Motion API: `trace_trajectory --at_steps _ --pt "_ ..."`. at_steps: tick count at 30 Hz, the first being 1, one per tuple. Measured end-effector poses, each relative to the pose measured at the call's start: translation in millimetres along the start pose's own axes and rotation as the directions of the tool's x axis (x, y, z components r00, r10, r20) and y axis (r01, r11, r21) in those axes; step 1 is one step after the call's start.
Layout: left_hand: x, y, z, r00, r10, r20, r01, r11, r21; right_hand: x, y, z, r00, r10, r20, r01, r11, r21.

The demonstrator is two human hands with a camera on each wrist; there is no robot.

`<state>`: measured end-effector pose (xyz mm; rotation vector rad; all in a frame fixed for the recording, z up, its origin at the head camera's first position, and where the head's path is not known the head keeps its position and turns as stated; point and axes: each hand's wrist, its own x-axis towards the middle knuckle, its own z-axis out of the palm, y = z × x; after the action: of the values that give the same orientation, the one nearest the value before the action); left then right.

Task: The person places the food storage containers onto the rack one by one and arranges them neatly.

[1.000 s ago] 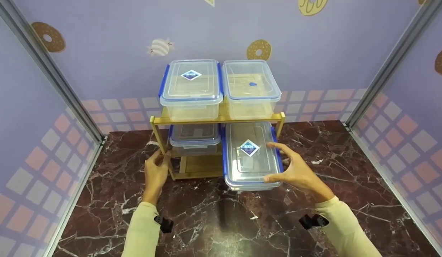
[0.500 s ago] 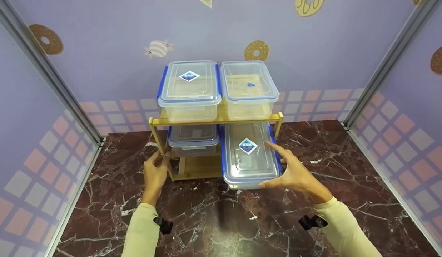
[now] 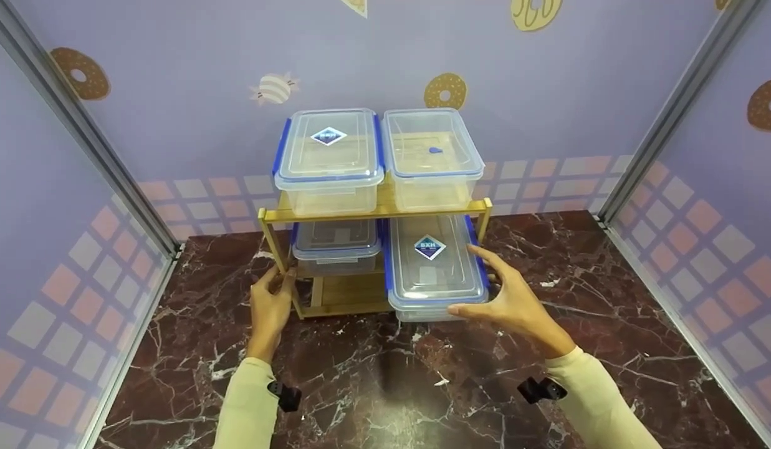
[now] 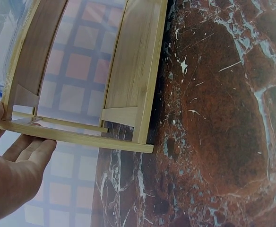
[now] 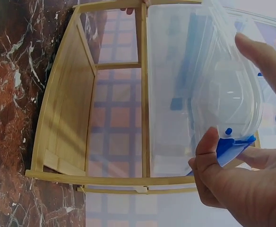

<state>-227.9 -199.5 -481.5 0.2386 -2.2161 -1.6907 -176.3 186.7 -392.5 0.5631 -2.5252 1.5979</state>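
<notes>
A lidded clear plastic food container (image 3: 441, 274) with blue side clips and a diamond label is partly inside the right half of the middle shelf, its near end jutting past the front. My right hand (image 3: 519, 305) grips its right side, thumb at the near corner. In the right wrist view the fingers curl under the blue clip (image 5: 230, 150). My left hand (image 3: 271, 308) holds the front left post of the wooden rack (image 3: 351, 294). The left wrist view shows thumb and fingers on either side of that post (image 4: 95, 142).
Two more lidded containers stand on the top shelf, one on the left (image 3: 329, 159) and one on the right (image 3: 432, 140). Another container (image 3: 336, 246) sits on the middle shelf's left half. The rack stands on a dark red marbled table (image 3: 360, 386) between patterned walls (image 3: 192, 112).
The gripped container has slid back, farther into the middle shelf, with my right hand following it. My left hand stays on the rack post. The head view has shifted slightly.
</notes>
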Motion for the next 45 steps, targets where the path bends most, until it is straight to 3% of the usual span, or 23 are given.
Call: trace_trajectory --at_steps 3,9,18,33,37,41,45 --pt "-0.3 0.2 0.7 1.000 0.004 -0.002 -0.004 1.000 0.003 -1 -3 1 0.999 -0.010 -0.031 0.009 0.999 -0.034" --pt "-0.1 0.5 0.9 1.000 0.012 0.000 -0.012 1.000 -0.017 4 21 5 0.994 0.005 -0.112 -0.017 0.994 -0.108" --pt "-1.2 0.1 -0.8 1.000 0.007 -0.006 -0.007 1.000 0.018 6 26 10 0.972 -0.024 -0.235 -0.006 0.992 -0.127" --pt "-1.1 0.3 0.5 1.000 0.010 0.003 -0.010 1.000 -0.002 12 29 18 0.936 -0.107 -0.335 0.058 0.987 -0.152" --pt "-1.7 0.5 1.1 1.000 0.003 -0.009 -0.003 1.000 0.002 13 30 21 0.906 -0.180 -0.383 0.081 0.962 -0.260" --pt "-1.6 0.6 0.7 1.000 0.006 -0.009 -0.006 1.000 0.002 14 29 26 0.852 -0.301 -0.428 0.134 0.916 -0.378" --pt "-1.7 0.9 -0.6 1.000 0.006 -0.010 -0.005 1.000 0.011 16 28 34 0.811 -0.407 -0.419 0.208 0.871 -0.444"
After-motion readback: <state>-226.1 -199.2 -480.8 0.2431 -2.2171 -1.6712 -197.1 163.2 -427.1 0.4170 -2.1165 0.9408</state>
